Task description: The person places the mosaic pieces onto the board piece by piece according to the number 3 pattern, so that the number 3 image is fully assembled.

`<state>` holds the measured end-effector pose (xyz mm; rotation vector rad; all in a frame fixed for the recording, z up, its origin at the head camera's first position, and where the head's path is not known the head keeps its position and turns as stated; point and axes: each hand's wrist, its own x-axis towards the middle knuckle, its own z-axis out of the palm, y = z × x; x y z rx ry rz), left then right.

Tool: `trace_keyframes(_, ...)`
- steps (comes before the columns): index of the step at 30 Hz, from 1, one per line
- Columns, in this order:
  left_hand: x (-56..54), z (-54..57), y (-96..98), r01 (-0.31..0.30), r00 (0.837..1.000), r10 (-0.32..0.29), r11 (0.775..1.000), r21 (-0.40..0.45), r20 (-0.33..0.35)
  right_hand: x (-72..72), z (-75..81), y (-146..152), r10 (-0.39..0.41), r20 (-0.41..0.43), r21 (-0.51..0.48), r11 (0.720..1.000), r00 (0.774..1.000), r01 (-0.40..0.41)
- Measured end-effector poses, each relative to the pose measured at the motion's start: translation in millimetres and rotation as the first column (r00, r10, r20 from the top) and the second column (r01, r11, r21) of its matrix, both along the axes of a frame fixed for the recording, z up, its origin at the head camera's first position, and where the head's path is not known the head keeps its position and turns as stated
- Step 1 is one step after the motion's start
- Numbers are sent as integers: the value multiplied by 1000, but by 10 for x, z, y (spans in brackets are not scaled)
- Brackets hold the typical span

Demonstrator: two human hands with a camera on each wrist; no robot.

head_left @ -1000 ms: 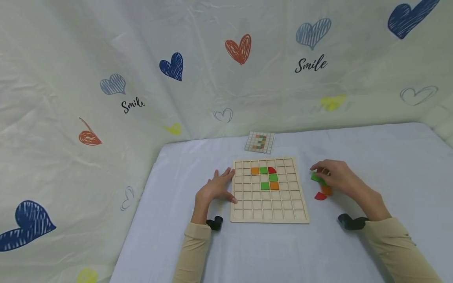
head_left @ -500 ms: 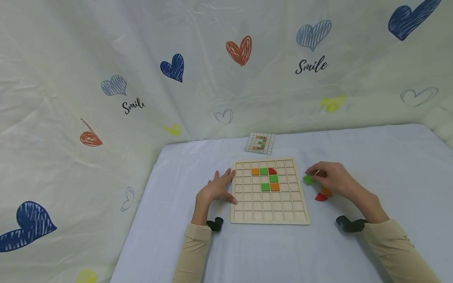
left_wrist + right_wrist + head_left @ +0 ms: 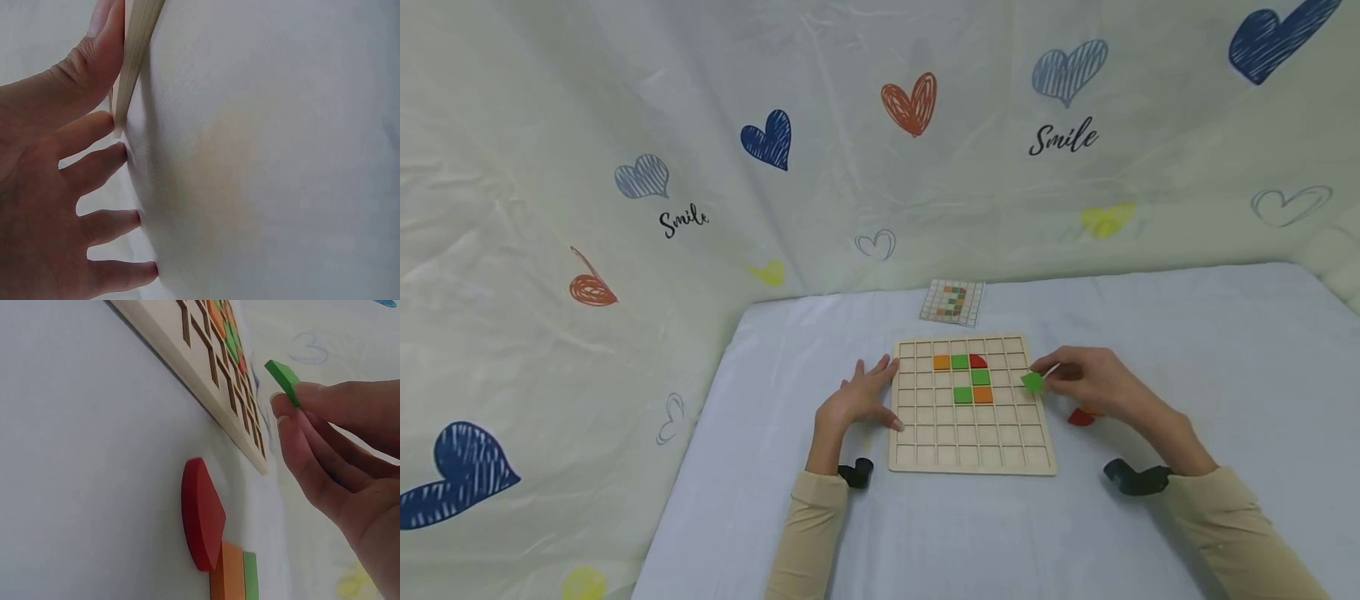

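A wooden grid board (image 3: 970, 450) lies flat on the white cloth with orange, green and red tiles set in several of its cells. My left hand (image 3: 855, 402) rests at the board's left edge with fingers spread; in the left wrist view the thumb lies against the wooden edge (image 3: 139, 56) and the fingertips touch the cloth. My right hand (image 3: 1093, 379) pinches a green tile (image 3: 1032, 382) between thumb and fingers, over the board's right edge in the head view. The right wrist view shows the green tile (image 3: 285, 380) tilted and raised above the cloth.
Right of the board lie a red quarter-round tile (image 3: 1080, 417), an orange tile (image 3: 227, 575) and another green tile (image 3: 250, 575). Behind the board is a small pattern card (image 3: 951, 302) showing a coloured grid. A heart-printed curtain (image 3: 820, 192) hangs behind the table.
My right hand has picked the green tile out of the pile on the right and carried it left to the board's right edge. The left hand has stayed put.
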<state>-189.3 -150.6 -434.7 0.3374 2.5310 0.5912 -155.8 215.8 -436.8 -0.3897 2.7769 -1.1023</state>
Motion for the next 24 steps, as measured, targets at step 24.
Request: trace_keyframes(24, -12, -25, -2, -5, 1000, 5, 1000, -12, -4, 106, -26, -387, 111, 28, -67, 992, 993, -109)
